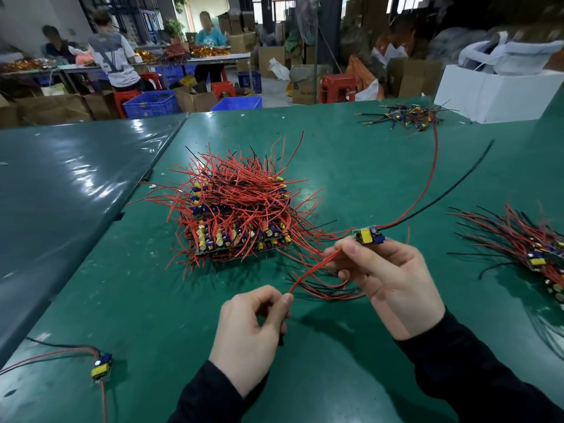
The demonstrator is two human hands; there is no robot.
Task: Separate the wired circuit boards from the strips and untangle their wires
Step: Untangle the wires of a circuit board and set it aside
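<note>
ahead of the hands [392,280], a tangled board pile [235,209] crowds the table [351,148].

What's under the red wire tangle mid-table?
Under the wire tangle, stacked board strips show at the near edge: yellow and blue components. How many layers, and the mat beneath, are covered.

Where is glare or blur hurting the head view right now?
Head view: glare streaks the dark sheet at left; both hands and the held board are sharp; wide-angle bending curves the table edges; background people are soft.
</note>
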